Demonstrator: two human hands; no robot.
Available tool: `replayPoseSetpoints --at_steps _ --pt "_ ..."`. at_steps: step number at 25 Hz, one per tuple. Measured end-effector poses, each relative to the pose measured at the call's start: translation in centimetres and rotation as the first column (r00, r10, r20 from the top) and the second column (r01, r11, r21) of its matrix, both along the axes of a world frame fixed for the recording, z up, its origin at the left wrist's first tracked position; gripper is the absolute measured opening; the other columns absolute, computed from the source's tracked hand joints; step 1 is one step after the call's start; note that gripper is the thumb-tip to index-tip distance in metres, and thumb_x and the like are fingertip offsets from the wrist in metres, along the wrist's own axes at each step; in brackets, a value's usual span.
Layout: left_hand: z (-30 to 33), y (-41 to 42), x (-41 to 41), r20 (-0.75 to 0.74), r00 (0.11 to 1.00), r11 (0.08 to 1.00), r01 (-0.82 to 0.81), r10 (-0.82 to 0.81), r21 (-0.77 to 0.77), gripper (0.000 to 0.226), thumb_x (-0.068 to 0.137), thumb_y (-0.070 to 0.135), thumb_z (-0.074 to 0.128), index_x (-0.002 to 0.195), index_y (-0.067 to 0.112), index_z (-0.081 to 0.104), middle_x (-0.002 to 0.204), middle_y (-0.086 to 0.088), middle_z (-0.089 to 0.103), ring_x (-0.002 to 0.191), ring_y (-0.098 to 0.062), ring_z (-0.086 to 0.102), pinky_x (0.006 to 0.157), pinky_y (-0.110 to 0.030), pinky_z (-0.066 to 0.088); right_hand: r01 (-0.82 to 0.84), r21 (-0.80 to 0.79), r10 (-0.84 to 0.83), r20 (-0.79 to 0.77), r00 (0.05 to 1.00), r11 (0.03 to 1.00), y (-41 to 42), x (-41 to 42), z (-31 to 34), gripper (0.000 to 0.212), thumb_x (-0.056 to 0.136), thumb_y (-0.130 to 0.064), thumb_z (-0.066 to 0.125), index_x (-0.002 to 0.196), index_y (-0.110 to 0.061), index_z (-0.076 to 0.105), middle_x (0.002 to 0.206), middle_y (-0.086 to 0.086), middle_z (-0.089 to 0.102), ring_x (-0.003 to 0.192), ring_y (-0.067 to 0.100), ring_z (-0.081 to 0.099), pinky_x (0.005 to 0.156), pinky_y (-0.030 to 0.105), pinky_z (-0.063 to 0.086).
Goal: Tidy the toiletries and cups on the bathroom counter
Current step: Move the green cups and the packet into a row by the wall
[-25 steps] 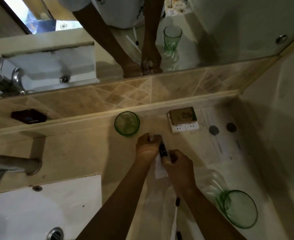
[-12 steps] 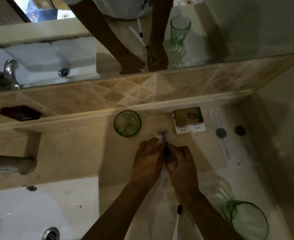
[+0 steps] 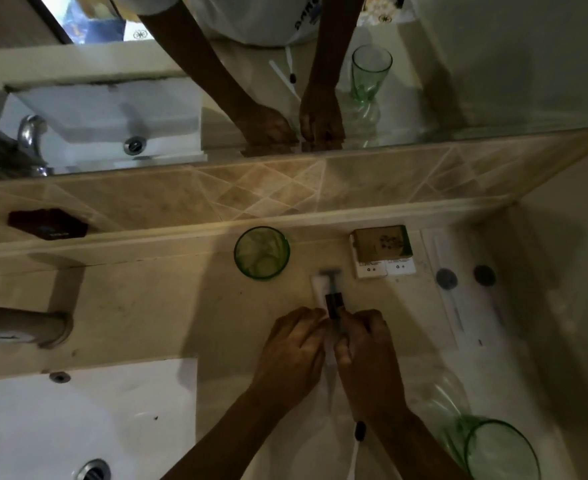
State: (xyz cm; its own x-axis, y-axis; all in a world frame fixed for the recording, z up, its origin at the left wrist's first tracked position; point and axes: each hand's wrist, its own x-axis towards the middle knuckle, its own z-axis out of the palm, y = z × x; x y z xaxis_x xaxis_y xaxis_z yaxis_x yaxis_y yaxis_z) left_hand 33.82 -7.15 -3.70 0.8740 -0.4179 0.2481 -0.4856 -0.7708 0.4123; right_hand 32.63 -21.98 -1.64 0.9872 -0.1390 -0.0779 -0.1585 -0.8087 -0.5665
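Where the head view looks down on the beige surface (image 3: pixel 140 306), both hands meet near its middle over a razor (image 3: pixel 332 289) that lies on a white wrapper (image 3: pixel 318 287). The left hand (image 3: pixel 294 355) lies knuckles up, its fingers curled toward the razor's dark handle; whether they actually grip it cannot be told. The right hand (image 3: pixel 368 355) has its fingertips and thumb pinched on the lower end of that handle. The razor's head points toward the back edge of the surface.

Just beyond the razor, near the back edge, an upright green glass (image 3: pixel 262 252) stands. To its right, also along the back edge, a brown soap box (image 3: pixel 380 243) sits on two small white packets (image 3: pixel 384 269). Further right, toward the back right corner, flat clear sachets (image 3: pixel 458 289) with dark round spots lie. At the front right corner a second green glass (image 3: pixel 496 452) stands. A white toothbrush (image 3: pixel 356 445) with a dark end shows between the forearms, at the front edge.

The white basin (image 3: pixel 60 420) fills the front left corner, with the metal tap (image 3: pixel 22 327) above it. A dark object (image 3: pixel 48 225) rests on the ledge at the back left, beneath the mirror (image 3: pixel 493 64).
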Motion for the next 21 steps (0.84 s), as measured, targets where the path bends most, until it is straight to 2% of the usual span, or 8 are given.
replayPoseSetpoints --at_steps 2,4,7,11,15,18,21 --pt "-0.5 0.0 -0.1 -0.032 0.999 0.999 -0.005 0.007 0.044 0.039 0.09 0.028 0.055 0.122 0.012 0.069 0.13 -0.007 0.067 0.124 -0.025 0.052 0.109 -0.036 0.033 -0.047 -0.01 0.047 -0.031 0.998 0.999 0.2 0.1 -0.3 0.049 0.088 -0.023 0.051 0.137 -0.017 0.057 0.123 0.005 0.053 0.107 0.018 0.052 0.094 0.027 0.049" --pt "-0.4 -0.4 0.3 -0.083 0.992 0.991 -0.082 0.091 0.104 0.043 0.09 0.033 0.052 0.126 0.015 0.068 0.131 -0.006 0.067 0.123 -0.027 0.057 0.106 -0.037 0.034 -0.056 -0.001 0.056 -0.043 0.998 0.998 0.5 0.6 -0.6 0.053 0.088 -0.02 0.053 0.141 -0.015 0.054 0.13 0.008 0.052 0.114 0.022 0.05 0.099 0.032 0.047" --pt "0.3 -1.0 1.0 -0.116 0.976 0.976 -0.171 0.187 0.133 0.048 0.089 0.036 0.047 0.129 0.016 0.066 0.131 -0.005 0.066 0.12 -0.024 0.053 0.102 -0.036 0.035 -0.058 0.021 0.058 -0.012 0.998 0.998 0.9 1.8 -0.5 0.055 0.085 -0.018 0.05 0.14 -0.013 0.054 0.13 0.011 0.055 0.112 0.027 0.052 0.098 0.037 0.048" --pt "0.7 -1.2 2.0 -0.169 0.956 0.967 -0.22 0.241 0.131 0.053 0.086 0.036 0.045 0.131 0.016 0.064 0.134 -0.005 0.064 0.118 -0.021 0.051 0.094 -0.038 0.05 -0.102 -0.002 0.102 -0.025 0.994 0.995 0.7 3.9 -0.6 0.058 0.084 -0.019 0.05 0.142 -0.016 0.052 0.131 0.009 0.054 0.111 0.026 0.05 0.095 0.027 0.04" --pt "0.3 -1.4 2.7 -0.208 0.94 0.96 -0.245 0.27 0.136 0.052 0.086 0.034 0.044 0.131 0.016 0.063 0.136 -0.005 0.063 0.113 -0.024 0.06 0.09 -0.04 0.052 -0.104 -0.01 0.103 -0.055 0.993 0.995 0.9 4.6 -0.8 0.054 0.091 -0.014 0.055 0.144 -0.019 0.049 0.136 0.006 0.051 0.117 0.024 0.047 0.1 0.029 0.042" --pt "0.1 -1.3 2.8 -0.22 0.937 0.962 -0.253 0.271 0.105 0.052 0.088 0.033 0.042 0.133 0.015 0.062 0.139 -0.006 0.06 0.116 -0.025 0.058 0.091 -0.041 0.053 -0.092 0.003 0.092 -0.059 0.994 0.996 1.0 5.0 -0.8 0.055 0.09 -0.012 0.057 0.144 -0.02 0.049 0.138 0.007 0.051 0.119 0.025 0.047 0.103 0.035 0.045" --pt "0.4 -1.2 2.5 -0.267 0.928 0.966 -0.255 0.259 0.049 0.053 0.093 0.034 0.038 0.139 0.015 0.056 0.148 -0.007 0.053 0.126 -0.026 0.053 0.1 -0.043 0.048 -0.082 0.059 0.085 -0.047 0.995 0.995 1.0 4.5 -0.4 0.056 0.09 -0.012 0.057 0.145 -0.019 0.047 0.141 0.008 0.049 0.123 0.025 0.046 0.104 0.029 0.04"
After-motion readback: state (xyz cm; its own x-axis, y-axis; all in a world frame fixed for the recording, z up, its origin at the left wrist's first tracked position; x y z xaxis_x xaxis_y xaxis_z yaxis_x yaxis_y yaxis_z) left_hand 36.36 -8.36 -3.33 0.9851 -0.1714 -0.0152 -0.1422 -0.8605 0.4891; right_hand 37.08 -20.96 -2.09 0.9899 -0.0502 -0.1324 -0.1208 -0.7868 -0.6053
